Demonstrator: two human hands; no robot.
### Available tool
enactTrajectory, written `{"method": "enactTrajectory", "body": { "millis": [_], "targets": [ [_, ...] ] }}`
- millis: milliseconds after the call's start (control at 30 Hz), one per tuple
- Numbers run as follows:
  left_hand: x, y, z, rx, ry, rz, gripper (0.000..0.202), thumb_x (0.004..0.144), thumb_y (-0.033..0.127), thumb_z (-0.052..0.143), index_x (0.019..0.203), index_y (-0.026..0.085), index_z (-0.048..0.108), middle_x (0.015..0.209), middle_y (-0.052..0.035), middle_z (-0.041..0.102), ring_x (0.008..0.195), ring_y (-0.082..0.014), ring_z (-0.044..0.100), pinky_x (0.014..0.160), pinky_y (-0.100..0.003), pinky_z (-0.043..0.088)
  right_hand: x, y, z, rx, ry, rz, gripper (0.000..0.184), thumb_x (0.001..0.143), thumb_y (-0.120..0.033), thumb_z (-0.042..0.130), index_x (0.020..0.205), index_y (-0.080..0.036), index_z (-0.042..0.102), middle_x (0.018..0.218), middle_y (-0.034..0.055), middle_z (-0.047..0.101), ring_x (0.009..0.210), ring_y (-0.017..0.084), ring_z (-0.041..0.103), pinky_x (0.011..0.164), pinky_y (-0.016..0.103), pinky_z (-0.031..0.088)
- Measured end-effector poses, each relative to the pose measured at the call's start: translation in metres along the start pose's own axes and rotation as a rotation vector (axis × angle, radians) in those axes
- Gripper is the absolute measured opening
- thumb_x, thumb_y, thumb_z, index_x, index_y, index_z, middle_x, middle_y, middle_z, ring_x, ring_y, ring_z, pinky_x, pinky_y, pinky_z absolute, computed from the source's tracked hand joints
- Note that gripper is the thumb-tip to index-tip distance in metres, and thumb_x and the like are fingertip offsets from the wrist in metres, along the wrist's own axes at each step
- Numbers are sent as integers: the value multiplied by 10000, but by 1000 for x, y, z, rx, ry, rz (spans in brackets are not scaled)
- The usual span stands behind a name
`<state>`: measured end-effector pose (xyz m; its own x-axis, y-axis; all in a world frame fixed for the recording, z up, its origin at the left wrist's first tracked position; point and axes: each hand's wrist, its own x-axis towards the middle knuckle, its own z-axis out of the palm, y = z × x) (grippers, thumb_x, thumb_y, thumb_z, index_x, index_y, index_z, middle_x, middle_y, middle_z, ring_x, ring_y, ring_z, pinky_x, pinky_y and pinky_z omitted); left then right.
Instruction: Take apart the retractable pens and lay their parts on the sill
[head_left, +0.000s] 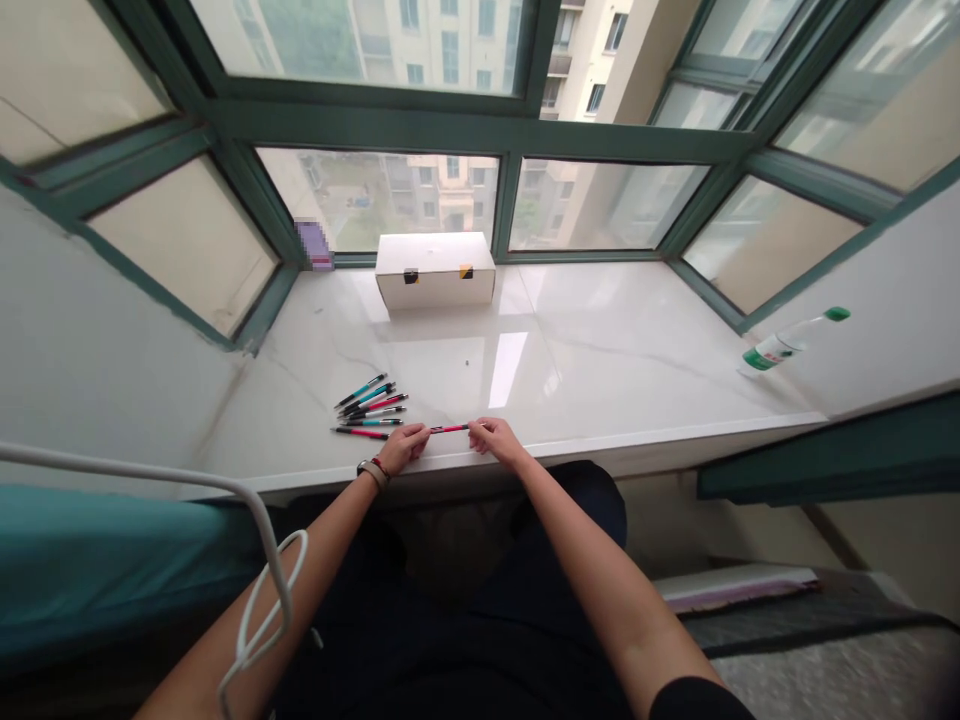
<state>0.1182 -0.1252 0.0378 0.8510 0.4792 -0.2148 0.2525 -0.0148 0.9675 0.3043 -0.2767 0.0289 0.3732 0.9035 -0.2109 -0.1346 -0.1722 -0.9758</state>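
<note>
A red pen [450,429] lies level between my two hands, just above the sill's front edge. My left hand [405,447] pinches its left end, where a dark clip shows. At the other end, the fingers of my right hand [493,438] are closed on it, hiding the tip. Left of my left hand several pens [371,400] in blue, red and black lie loosely fanned on the white sill. The nearest red and black pen [361,433] reaches close to my left fingers.
A white box [435,275] with two dark and yellow tabs stands against the window. A green-capped bottle [787,343] is at the right wall. A tiny dark bit [466,363] lies mid-sill. White cable [262,530] hangs across my left forearm.
</note>
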Motion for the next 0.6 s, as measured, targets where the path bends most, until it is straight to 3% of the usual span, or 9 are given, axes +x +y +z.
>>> {"method": "enactTrajectory", "body": {
  "millis": [167, 367, 600],
  "targets": [
    [3, -5, -2, -77, 16, -56, 383, 811, 476, 517, 568, 193, 429, 437, 45, 381, 409, -85, 366, 450, -235, 302, -2, 1, 0, -13, -45, -21, 395, 773, -567, 611, 774, -174, 643, 715, 43, 695, 565, 112, 592, 539, 219, 476],
    [4, -9, -1, -104, 42, -30, 382, 824, 474, 508, 576, 191, 438, 432, 47, 373, 403, -83, 368, 459, -239, 335, -5, -3, -1, -35, -81, -26, 379, 776, -550, 622, 836, -177, 659, 843, 74, 718, 677, 138, 646, 582, 228, 506],
    [0, -4, 1, -4, 37, 21, 423, 842, 523, 477, 599, 179, 444, 476, 32, 443, 460, -86, 420, 508, -234, 361, 1, 1, 1, -50, -23, 39, 478, 790, -623, 564, 707, -157, 634, 655, 67, 686, 521, 120, 597, 480, 213, 463]
  ]
}}
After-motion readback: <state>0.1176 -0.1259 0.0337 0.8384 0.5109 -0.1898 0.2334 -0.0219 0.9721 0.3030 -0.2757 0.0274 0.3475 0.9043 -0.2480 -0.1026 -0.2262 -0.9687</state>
